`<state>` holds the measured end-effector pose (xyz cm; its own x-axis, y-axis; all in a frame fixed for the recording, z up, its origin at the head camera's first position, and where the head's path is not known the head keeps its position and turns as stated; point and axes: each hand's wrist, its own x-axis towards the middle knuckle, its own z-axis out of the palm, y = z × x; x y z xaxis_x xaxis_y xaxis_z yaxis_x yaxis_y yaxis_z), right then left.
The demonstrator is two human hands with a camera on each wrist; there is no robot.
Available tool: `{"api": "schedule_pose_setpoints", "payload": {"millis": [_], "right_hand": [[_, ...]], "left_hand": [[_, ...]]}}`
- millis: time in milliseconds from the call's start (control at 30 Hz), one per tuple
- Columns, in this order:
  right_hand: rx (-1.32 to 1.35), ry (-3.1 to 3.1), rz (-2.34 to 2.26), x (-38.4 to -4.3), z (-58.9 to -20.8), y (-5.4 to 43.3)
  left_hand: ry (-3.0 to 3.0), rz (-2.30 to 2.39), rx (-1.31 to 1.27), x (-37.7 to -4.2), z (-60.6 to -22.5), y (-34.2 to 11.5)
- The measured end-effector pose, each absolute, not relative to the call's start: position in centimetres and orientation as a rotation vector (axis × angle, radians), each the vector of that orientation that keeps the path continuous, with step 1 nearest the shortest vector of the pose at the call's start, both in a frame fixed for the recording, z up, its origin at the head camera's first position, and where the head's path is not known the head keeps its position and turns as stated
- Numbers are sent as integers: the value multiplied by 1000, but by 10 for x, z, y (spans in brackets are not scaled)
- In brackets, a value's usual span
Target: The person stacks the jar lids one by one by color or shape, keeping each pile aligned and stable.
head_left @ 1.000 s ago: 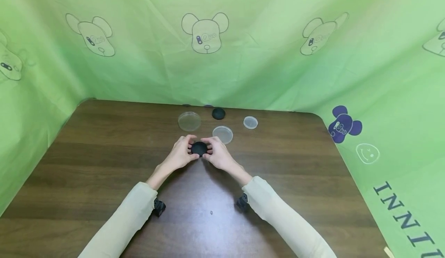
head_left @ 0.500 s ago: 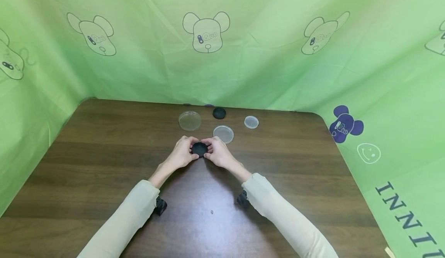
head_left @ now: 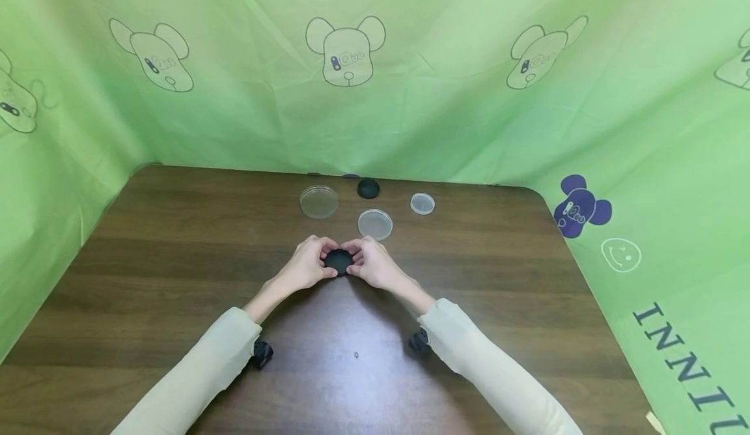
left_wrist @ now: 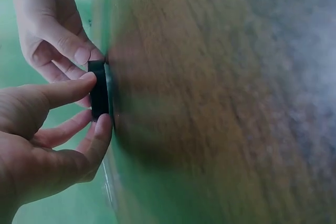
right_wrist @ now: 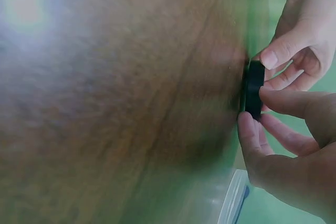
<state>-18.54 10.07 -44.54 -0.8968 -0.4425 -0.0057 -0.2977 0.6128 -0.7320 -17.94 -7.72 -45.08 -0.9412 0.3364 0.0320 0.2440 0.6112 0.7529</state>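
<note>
Between both hands, at the table's middle, is a black round lid [head_left: 338, 262] with a slightly dished top. My left hand [head_left: 307, 264] pinches its left side, thumb at the near edge and fingers behind. On the opposite side my right hand [head_left: 373, 264] grips it the same way. From the left wrist view, the lid [left_wrist: 98, 90] shows edge-on as a thick dark band low over the tabletop; whether it touches the wood is hard to tell. The right wrist view shows the lid [right_wrist: 254, 90] with fingers and thumbs of both hands on its edge.
Behind the hands lie a clear round dish [head_left: 319, 202], a second black round piece [head_left: 368, 189], a clear disc [head_left: 375, 224] and a smaller clear disc [head_left: 422, 204]. A tiny speck [head_left: 356, 355] lies on the brown table [head_left: 176, 259]. Green cloth [head_left: 246, 116] surrounds it.
Both hands have drawn the black lid a little toward the person, away from the clear disc behind it. Their grip looks much the same, and the other pieces stay in place.
</note>
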Motion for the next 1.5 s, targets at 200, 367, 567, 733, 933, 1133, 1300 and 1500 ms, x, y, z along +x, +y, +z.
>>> {"api": "schedule_pose_setpoints", "payload": {"millis": [200,367,567,733,933,1133,1300,1500], "right_hand": [[-624,2634,-1155,-179,-444,105],[-611,2632,-1164,-175,-445,109],[-639,2631,-1180,-172,-448,111],[-652,2623,-1197,-170,-449,112],[-645,2615,-1201,-169,-449,112],[-643,2622,-1186,-168,-450,112],[-659,2619,-1187,-169,-450,113],[-674,2611,-1195,-171,-453,112]], "left_hand": [[2682,1257,489,-177,-452,-75],[2670,1263,506,-174,-451,-72],[2678,1253,526,-171,-451,-71],[2678,1246,533,-170,-454,-71],[2667,1276,556,-171,-460,-73],[2655,1290,613,-171,-460,-75],[2650,1271,638,-170,-459,-76],[2658,1238,672,-169,-461,-79]]}}
